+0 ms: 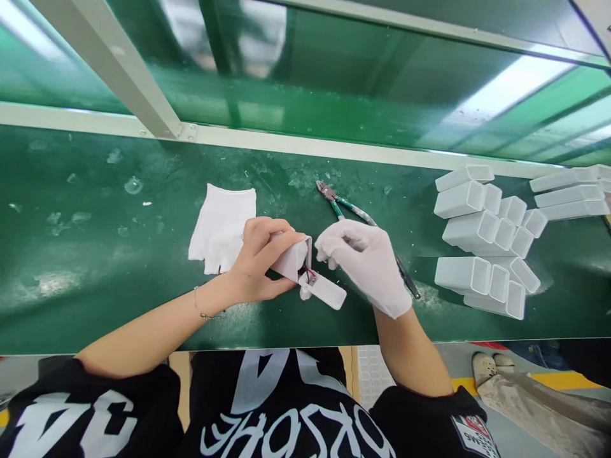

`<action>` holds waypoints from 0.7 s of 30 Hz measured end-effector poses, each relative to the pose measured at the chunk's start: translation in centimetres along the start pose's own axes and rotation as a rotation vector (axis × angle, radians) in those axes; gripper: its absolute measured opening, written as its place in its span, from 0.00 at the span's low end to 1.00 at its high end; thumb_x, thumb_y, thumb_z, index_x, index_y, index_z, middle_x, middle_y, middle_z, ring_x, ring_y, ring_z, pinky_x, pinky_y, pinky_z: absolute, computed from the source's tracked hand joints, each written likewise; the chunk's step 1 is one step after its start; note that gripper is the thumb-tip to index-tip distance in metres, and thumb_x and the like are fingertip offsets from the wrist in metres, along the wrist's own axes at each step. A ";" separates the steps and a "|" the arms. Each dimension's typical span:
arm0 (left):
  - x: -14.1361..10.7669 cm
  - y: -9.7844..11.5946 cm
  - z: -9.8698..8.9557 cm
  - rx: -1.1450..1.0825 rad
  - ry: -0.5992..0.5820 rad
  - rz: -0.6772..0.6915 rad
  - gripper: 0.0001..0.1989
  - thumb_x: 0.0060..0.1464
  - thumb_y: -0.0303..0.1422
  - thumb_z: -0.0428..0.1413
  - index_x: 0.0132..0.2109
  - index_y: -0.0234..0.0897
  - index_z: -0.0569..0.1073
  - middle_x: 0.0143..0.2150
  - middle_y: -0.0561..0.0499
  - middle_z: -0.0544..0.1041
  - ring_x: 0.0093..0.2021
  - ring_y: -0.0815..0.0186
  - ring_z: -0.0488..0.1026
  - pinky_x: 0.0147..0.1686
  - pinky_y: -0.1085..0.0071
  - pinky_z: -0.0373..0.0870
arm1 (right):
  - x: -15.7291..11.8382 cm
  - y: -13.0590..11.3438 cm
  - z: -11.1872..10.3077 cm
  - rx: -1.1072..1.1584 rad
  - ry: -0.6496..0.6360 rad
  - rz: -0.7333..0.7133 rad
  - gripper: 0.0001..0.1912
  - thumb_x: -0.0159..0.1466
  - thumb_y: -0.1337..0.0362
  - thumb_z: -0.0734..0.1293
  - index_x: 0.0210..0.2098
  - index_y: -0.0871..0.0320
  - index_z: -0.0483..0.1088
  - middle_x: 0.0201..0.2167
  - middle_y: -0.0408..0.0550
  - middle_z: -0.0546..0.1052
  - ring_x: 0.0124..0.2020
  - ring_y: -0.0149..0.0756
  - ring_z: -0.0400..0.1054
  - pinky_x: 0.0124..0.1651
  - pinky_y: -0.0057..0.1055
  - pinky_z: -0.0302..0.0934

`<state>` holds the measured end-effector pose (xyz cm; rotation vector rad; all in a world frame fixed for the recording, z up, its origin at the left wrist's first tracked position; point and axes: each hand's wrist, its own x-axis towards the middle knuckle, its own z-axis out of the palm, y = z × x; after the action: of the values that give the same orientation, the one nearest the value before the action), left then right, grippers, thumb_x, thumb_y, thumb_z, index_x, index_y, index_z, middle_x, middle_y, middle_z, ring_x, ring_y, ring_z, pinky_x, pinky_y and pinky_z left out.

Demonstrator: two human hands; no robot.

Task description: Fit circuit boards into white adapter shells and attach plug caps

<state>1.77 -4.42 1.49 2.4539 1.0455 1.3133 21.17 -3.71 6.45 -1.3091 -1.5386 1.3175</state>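
My bare left hand (265,261) is wrapped around a white rectangular plastic housing (287,262) lying sideways, its open end facing right. A white end cap (329,291) hangs out by that end, with red and black wires (310,275) running into the housing. My right hand (365,261), in a white glove, is just right of the opening with its fingers curled together; whatever they may hold is hidden. Green-handled cutting pliers (329,193) lie behind the right hand, partly covered by it. Left of the housing, a white glove (224,222) rests flat on the table.
Several white open-ended housings (470,232) are stacked at the right, with more housings (570,194) beyond them. A dark slender tool end (409,281) shows beside my right wrist. A pale metal rail (305,143) crosses the back of the green table (95,280).
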 end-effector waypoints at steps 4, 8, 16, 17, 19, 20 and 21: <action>0.0 -0.2 0.0 -0.001 0.016 0.008 0.24 0.54 0.30 0.59 0.57 0.40 0.64 0.47 0.44 0.71 0.44 0.59 0.69 0.46 0.60 0.66 | -0.1 -0.8 -0.9 -0.031 -0.129 0.136 0.07 0.55 0.70 0.63 0.21 0.57 0.66 0.21 0.39 0.69 0.23 0.26 0.60 0.25 0.25 0.56; -0.3 0.0 0.2 -0.030 0.008 0.040 0.22 0.55 0.30 0.58 0.57 0.38 0.65 0.46 0.43 0.71 0.44 0.59 0.68 0.45 0.60 0.67 | -0.1 -0.9 0.4 -0.091 -0.210 0.286 0.14 0.56 0.64 0.67 0.19 0.57 0.59 0.18 0.37 0.66 0.21 0.25 0.58 0.23 0.25 0.51; -0.5 0.1 0.2 -0.184 -0.056 -0.080 0.27 0.56 0.33 0.59 0.61 0.42 0.61 0.48 0.43 0.69 0.48 0.55 0.69 0.46 0.55 0.71 | 0.4 -0.5 0.6 0.024 -0.255 0.233 0.19 0.61 0.57 0.69 0.21 0.57 0.58 0.19 0.37 0.63 0.23 0.26 0.57 0.26 0.26 0.51; -0.5 0.1 0.2 -0.207 -0.054 -0.089 0.27 0.56 0.34 0.59 0.61 0.43 0.61 0.48 0.43 0.69 0.48 0.55 0.70 0.46 0.55 0.71 | 0.4 -0.5 0.3 0.063 -0.298 0.229 0.19 0.61 0.56 0.69 0.21 0.57 0.60 0.21 0.38 0.65 0.24 0.26 0.59 0.27 0.26 0.54; -0.5 -0.1 0.2 -0.229 -0.051 -0.097 0.27 0.56 0.34 0.60 0.61 0.43 0.61 0.48 0.44 0.69 0.48 0.56 0.70 0.46 0.55 0.71 | 0.5 -0.5 -0.3 0.133 -0.354 0.216 0.18 0.63 0.55 0.68 0.22 0.57 0.63 0.23 0.40 0.67 0.26 0.28 0.61 0.30 0.27 0.57; -0.6 -0.1 0.2 -0.235 -0.053 -0.103 0.27 0.56 0.34 0.60 0.61 0.44 0.62 0.48 0.44 0.70 0.48 0.56 0.70 0.46 0.56 0.70 | 0.5 -0.5 -0.6 0.165 -0.366 0.199 0.17 0.64 0.55 0.67 0.23 0.57 0.64 0.24 0.40 0.68 0.26 0.29 0.62 0.30 0.28 0.59; -0.6 -0.2 0.2 -0.240 -0.054 -0.109 0.27 0.56 0.34 0.60 0.61 0.44 0.62 0.48 0.44 0.70 0.48 0.56 0.70 0.46 0.56 0.70 | 0.4 -0.5 -0.7 0.189 -0.372 0.177 0.17 0.65 0.57 0.65 0.23 0.57 0.65 0.24 0.41 0.68 0.26 0.29 0.62 0.30 0.28 0.59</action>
<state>1.62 -4.66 0.84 2.2122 0.9343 1.2516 21.62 -3.08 7.03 -1.1454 -1.5172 1.8547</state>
